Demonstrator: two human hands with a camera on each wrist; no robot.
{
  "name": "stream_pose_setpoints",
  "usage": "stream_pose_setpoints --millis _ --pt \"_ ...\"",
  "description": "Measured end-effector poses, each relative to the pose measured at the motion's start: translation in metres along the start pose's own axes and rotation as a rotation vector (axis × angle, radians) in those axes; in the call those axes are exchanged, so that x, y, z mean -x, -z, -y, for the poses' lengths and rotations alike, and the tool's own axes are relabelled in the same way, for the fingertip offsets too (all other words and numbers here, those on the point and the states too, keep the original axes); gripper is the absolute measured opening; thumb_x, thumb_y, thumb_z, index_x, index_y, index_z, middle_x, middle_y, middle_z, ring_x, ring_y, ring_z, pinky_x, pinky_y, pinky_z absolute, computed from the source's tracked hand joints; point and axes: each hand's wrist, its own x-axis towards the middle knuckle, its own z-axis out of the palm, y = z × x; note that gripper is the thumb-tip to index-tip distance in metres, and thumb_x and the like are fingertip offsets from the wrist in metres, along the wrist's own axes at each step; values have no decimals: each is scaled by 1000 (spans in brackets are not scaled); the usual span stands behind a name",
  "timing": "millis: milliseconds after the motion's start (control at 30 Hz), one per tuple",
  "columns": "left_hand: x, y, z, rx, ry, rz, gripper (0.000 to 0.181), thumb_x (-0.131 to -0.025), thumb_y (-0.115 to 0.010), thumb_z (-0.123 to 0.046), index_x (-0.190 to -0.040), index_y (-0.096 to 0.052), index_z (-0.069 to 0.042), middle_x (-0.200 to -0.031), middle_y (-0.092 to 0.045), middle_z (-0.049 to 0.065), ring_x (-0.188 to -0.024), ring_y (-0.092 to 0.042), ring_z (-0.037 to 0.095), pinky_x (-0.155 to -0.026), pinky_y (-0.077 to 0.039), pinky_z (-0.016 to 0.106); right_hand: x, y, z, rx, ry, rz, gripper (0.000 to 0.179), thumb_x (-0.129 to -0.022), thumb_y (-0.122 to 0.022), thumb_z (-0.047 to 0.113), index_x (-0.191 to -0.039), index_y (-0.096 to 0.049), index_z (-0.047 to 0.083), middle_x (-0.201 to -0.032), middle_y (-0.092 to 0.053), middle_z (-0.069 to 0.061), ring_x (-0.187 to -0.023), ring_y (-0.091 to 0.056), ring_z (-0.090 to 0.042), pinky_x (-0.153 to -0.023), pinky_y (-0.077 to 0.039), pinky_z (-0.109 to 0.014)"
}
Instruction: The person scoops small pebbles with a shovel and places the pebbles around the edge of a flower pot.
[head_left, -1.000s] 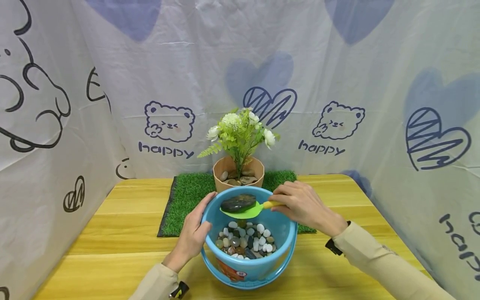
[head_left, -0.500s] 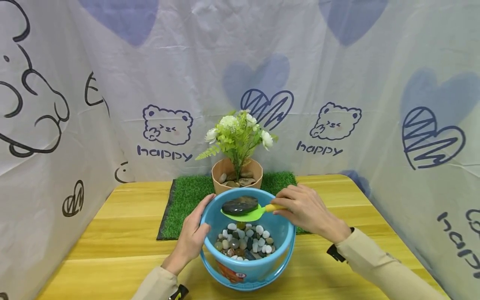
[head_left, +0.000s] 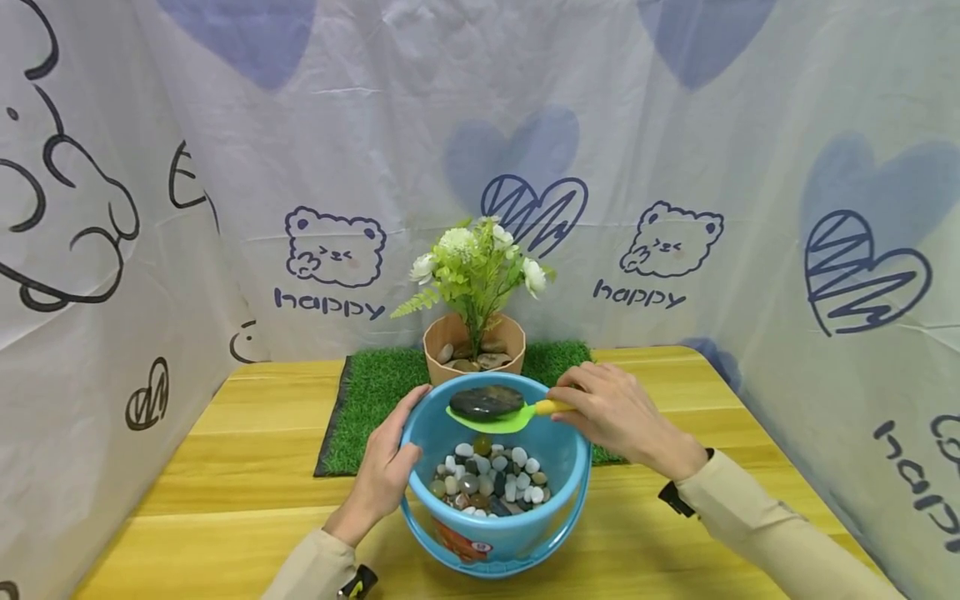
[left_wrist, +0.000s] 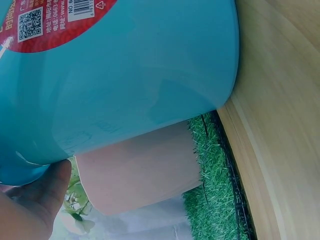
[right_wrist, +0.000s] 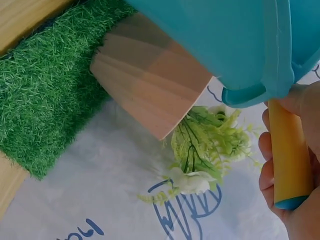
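Note:
In the head view my right hand [head_left: 618, 412] grips the yellow handle of a toy shovel [head_left: 498, 423] with a green blade. A large dark, shiny stone [head_left: 486, 402] lies on the blade, over the mouth of a blue bucket [head_left: 506, 542]. My left hand [head_left: 384, 458] holds the bucket's rim on the left side. White, grey and brown pebbles [head_left: 517, 483] cover the bucket's bottom. The right wrist view shows fingers wrapped round the yellow handle [right_wrist: 290, 155]; the bucket hides the blade there. In the left wrist view, part of my left hand [left_wrist: 42, 200] touches the bucket near its rim.
Behind the bucket, a peach flowerpot [head_left: 442, 367] with stones and white-flowered greenery [head_left: 476, 279] stands on a green artificial-turf mat [head_left: 367, 417]. All stand on a wooden table [head_left: 247, 450]. Printed white cloth [head_left: 450, 67] encloses the back and sides.
The shovel with the dark stone has shifted slightly to the right and a little higher over the bucket. My left hand stays on the rim.

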Motion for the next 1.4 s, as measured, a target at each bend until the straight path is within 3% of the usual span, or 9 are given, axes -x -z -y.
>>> stream_pose_setpoints --millis 233,467,633,900,1100,1233,1400 --pt "-1 0 0 6 0 4 72 -81 -43 0 -151 -39 -18 -142 -54 11 -112 -64 29 -82 -56 44 -7 5 -8 4 -8 25 27 -74 -83 27 -96 -76 14 -90 -68 0 -74 -61 -15 -61 -50 -30" --pt "1 0 0 3 17 0 73 -80 -43 -1 -150 -39 -18 -141 -54 11 -112 -63 30 -82 -55 46 -18 3 -17 23 -19 20 23 -79 -79 27 -98 -75 15 -90 -67 0 -55 -52 -9 -45 -35 -18" --pt "1 0 0 5 17 4 72 -81 -43 -1 -151 -39 -20 -140 -55 12 -111 -64 31 -80 -56 45 -29 -2 -24 30 -44 43 18 -83 -77 24 -98 -75 15 -89 -66 0 -53 -49 -8 -43 -30 -16" --pt "0 0 0 9 20 8 71 -81 -43 -1 -151 -39 -18 -139 -56 13 -110 -65 32 -79 -56 42 -50 -27 -32 87 -129 125 21 -82 -78 25 -99 -75 14 -88 -64 0 -55 -48 -7 -45 -35 -19" --pt "1 0 0 14 14 12 72 -81 -43 0 -151 -39 -20 -140 -55 12 -111 -64 31 -81 -56 44 -63 -49 -34 123 -153 178 15 -84 -76 20 -99 -77 15 -81 -58 -1 -53 -41 -9 -43 -31 -22" --pt "0 0 1 12 6 9 72 -81 -43 0 -151 -39 -20 -140 -55 12 -112 -64 31 -82 -56 45 -72 -57 -34 158 -157 206 8 -90 -67 14 -89 -75 14 -78 -56 -2 -53 -39 -12 -44 -32 -25" --pt "0 1 1 13 6 5 72 -81 -43 0 -150 -39 -19 -140 -55 12 -111 -64 31 -80 -56 43 -80 -64 -33 239 -120 236 18 -93 -64 16 -76 -68 15 -79 -59 -3 -57 -49 -14 -48 -41 -29"
